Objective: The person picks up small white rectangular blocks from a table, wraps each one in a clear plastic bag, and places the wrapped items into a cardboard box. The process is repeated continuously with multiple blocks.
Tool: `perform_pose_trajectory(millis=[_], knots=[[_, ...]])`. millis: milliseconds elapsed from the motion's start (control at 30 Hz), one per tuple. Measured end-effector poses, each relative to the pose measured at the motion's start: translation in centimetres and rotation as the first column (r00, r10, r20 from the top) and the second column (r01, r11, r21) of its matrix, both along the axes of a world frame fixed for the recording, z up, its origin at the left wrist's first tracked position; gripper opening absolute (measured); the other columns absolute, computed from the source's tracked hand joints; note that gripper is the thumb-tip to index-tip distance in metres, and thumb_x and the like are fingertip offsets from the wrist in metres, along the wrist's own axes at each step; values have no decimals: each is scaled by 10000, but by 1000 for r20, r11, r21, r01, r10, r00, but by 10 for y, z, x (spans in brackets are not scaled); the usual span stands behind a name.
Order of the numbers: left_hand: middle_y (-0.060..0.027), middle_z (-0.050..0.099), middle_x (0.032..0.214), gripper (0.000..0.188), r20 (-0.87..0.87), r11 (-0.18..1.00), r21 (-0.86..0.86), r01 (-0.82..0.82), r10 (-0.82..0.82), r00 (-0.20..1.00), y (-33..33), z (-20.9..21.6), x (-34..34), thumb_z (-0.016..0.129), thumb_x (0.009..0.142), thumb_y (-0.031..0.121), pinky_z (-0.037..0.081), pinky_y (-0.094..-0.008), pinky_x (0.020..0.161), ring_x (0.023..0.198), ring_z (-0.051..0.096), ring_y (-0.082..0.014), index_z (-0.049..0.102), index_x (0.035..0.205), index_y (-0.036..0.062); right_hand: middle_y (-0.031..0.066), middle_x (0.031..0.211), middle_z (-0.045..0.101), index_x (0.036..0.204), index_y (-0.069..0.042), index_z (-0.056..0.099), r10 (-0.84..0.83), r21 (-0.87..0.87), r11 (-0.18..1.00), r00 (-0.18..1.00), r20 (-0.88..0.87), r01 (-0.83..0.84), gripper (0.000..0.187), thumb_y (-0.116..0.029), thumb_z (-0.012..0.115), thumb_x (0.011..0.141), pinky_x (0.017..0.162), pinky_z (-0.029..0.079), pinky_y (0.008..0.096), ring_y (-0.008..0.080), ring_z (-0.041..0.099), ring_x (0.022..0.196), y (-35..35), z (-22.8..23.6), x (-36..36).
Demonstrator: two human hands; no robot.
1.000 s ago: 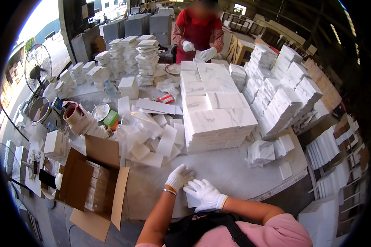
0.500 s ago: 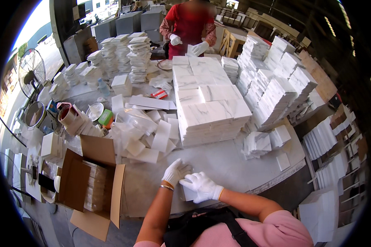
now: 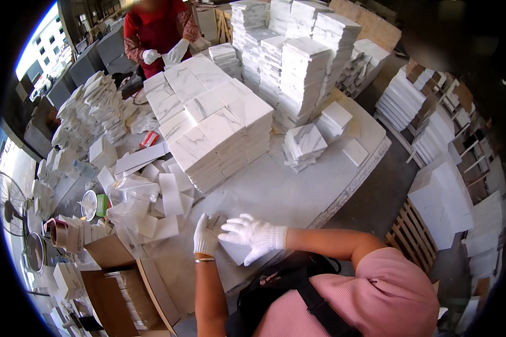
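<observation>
Both my hands wear white knit gloves. My left hand (image 3: pixel 205 239) stands at the left edge of a flat pale tile (image 3: pixel 234 254) on the table near me, its fingers stretched out. Over the right part of this tile my right hand (image 3: pixel 258 236) lies palm down with fingers spread. The tile is partly hidden beneath the gloves, and I cannot tell whether it is one piece or several. Beyond my hands rises a big block of stacked white marble tiles (image 3: pixel 208 121) with grey veins.
An open cardboard box (image 3: pixel 108 292) with wrapped contents stands at lower left. Thin white sheets and clear plastic (image 3: pixel 140 188) lie beyond it. Small tile stacks (image 3: pixel 305 145) and a single tile (image 3: pixel 355 152) sit to the right. A co-worker (image 3: pixel 157 33) in red stands across the table.
The view has turned to the right. My right hand has opened from a bent grasp to spread fingers, and my hands are slightly farther apart at the tile.
</observation>
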State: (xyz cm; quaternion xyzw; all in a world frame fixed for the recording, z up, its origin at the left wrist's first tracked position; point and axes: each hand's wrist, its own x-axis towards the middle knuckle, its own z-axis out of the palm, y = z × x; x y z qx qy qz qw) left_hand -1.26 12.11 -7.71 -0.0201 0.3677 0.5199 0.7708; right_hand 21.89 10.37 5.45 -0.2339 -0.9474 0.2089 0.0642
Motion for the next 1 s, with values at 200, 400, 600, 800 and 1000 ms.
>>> perform_pose_trajectory(millis=[200, 400, 600, 800, 1000], knots=[[-168, 649, 1344, 349, -99, 1000, -20, 5, -7, 995, -4, 7, -1, 623, 1017, 381, 484, -560, 1053, 1306, 568, -392, 653, 1117, 49, 78, 1085, 751, 1170, -112, 750, -511, 110, 769, 709, -485, 630, 373, -264, 813, 835, 890, 560, 387, 262, 705, 1000, 70, 78, 135], [-171, 652, 1340, 361, -112, 997, -74, 21, -30, 993, 1, 21, 10, 622, 1018, 384, 489, -549, 1050, 1299, 579, -391, 648, 1126, 41, 184, 1561, 463, 1522, -154, 475, -963, 259, 194, 234, -135, 946, 839, -511, 784, 829, 1124, 441, 481, 403, 476, 1396, 179, 68, 346], [-175, 678, 1267, 322, -133, 989, -137, -58, 40, 990, -14, 22, -6, 624, 1022, 389, 510, -546, 1018, 1266, 607, -387, 664, 1089, 77, 220, 1604, 382, 1596, -179, 369, -966, 319, 180, 107, 234, 931, 1159, -616, 841, 632, 1201, 335, 511, 420, 387, 1462, 244, 29, 368], [-214, 643, 1313, 256, -85, 991, -127, -50, 39, 996, -6, 32, 8, 638, 1017, 340, 501, -539, 1031, 1253, 608, -394, 627, 1090, 95, 230, 1222, 699, 1339, -56, 638, -943, 181, 329, 334, 3, 927, 864, -384, 916, 589, 949, 549, 432, 408, 685, 1104, 242, 30, 402], [-220, 640, 1320, 291, -78, 985, -151, -82, 71, 994, -4, 35, 15, 633, 1015, 340, 506, -526, 1023, 1229, 620, -393, 604, 1116, 69, 169, 1414, 585, 1538, 19, 427, -929, -66, 296, 271, -253, 953, 984, -224, 922, 722, 953, 513, 339, 227, 610, 1175, 197, 73, 375]])
